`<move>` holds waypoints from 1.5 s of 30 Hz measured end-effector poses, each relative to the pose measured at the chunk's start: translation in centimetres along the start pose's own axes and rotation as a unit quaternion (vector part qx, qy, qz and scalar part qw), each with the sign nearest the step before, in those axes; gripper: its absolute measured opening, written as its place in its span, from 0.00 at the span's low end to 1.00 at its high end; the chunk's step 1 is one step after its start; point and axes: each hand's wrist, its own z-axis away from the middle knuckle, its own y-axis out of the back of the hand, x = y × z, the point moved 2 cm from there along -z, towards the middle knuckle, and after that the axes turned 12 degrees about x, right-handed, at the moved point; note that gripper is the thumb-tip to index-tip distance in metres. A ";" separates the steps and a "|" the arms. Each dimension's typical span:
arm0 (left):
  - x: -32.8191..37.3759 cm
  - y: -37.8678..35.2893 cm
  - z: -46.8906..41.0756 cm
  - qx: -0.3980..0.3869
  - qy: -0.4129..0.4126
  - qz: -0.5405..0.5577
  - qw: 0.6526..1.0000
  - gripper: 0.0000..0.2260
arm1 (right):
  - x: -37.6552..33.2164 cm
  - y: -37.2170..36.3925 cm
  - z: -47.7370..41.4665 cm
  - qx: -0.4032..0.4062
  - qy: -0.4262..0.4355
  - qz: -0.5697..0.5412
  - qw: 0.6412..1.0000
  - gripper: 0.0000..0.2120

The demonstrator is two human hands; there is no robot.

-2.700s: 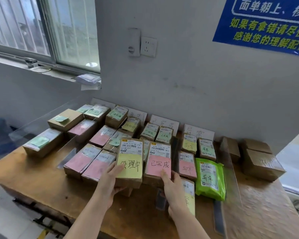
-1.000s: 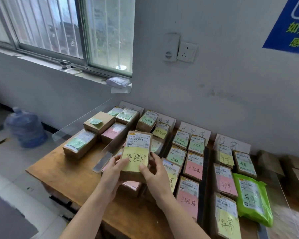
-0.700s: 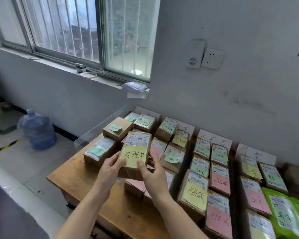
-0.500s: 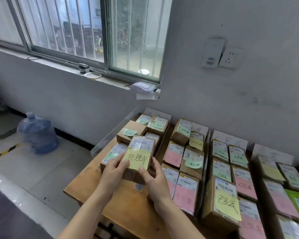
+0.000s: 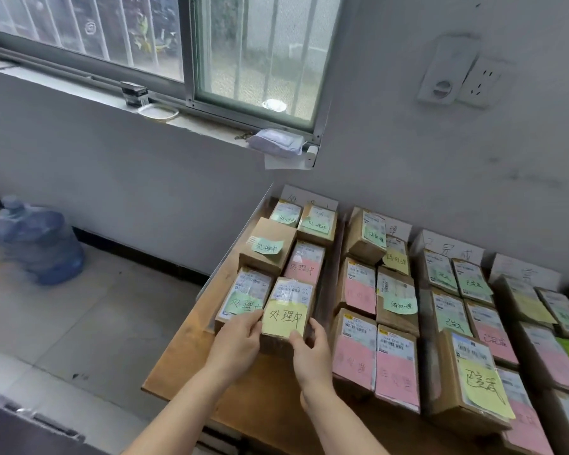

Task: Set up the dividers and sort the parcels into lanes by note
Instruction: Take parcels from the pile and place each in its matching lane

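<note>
A blue translucent water jug (image 5: 35,239) is standing on the grey tiled floor (image 5: 89,323) at far left, below the barred sliding window (image 5: 165,50).

The left hand (image 5: 235,344) is resting at the near left corner of a brown cardboard parcel with a yellow handwritten note (image 5: 284,315). Its fingers are curled partway, thumb lying on the top face at the edge of the note. That hand is also touching the neighbouring brown parcel with a green note (image 5: 243,298), which is sitting just beside on the left.

The right hand (image 5: 312,351) is pressing against the near right corner of the same yellow-noted parcel, thumb on the note's lower edge, fingers wrapping the right side. Each grip is half closed on the parcel, which is lying between the two hands. Whether its underside is touching the wooden counter (image 5: 260,399) cannot be told.

The parcel is occupying the near end of the leftmost lane, in front of a pink-noted brown parcel (image 5: 304,262). A clear plastic divider (image 5: 329,274) is standing upright just to its right.

Further right, rows of pink-noted parcels (image 5: 375,359) and a large brown box with a yellow note (image 5: 473,379) are lying in the neighbouring lanes.
</note>
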 end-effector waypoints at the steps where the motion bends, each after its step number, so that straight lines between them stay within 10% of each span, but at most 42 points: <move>1: -0.3 -0.1 -0.4 -0.002 -0.022 -0.043 0.999 0.17 | 0.2 -0.3 -0.2 0.007 -0.005 0.007 1.000 0.23; 6: -1.8 -0.6 -1.8 -0.031 -0.094 -0.252 0.963 0.21 | 1.6 -2.1 -1.5 0.024 -0.032 0.041 0.998 0.22; 14: -4.1 -1.0 -2.4 -0.045 -0.158 -0.301 0.939 0.24 | 3.1 -3.0 -3.5 0.027 0.032 0.186 0.982 0.26; 29: -4.0 -0.3 -2.5 -0.055 -0.189 -0.351 0.916 0.25 | 2.6 -3.4 -3.0 -0.024 0.300 0.529 0.793 0.36; 45: 9.8 -3.0 -3.8 -0.034 -0.300 -0.376 0.876 0.19 | -6.1 7.5 -3.7 0.015 0.380 0.461 0.802 0.23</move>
